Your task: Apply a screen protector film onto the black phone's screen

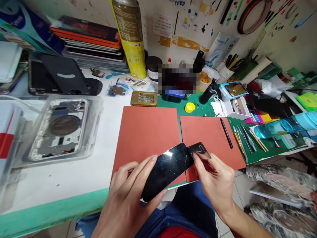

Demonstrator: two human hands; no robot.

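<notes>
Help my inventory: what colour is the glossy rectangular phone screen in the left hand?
The phone screen is black, clearest in the head view.

We see blk phone (170,168), glossy screen up, w/ glare + specks, held diag. off the surface, far end to R. Thin dk metallic plate (201,148), approx. rect., meets phone's far R end; can't tell if inserted.

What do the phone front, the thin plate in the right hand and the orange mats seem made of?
Phone front: glossy, probably glass; bright reflection. Thin plate: shiny, perhaps metal; pale sheen. Orange mats: matte, possibly silicone or rubber; no glare.
</notes>
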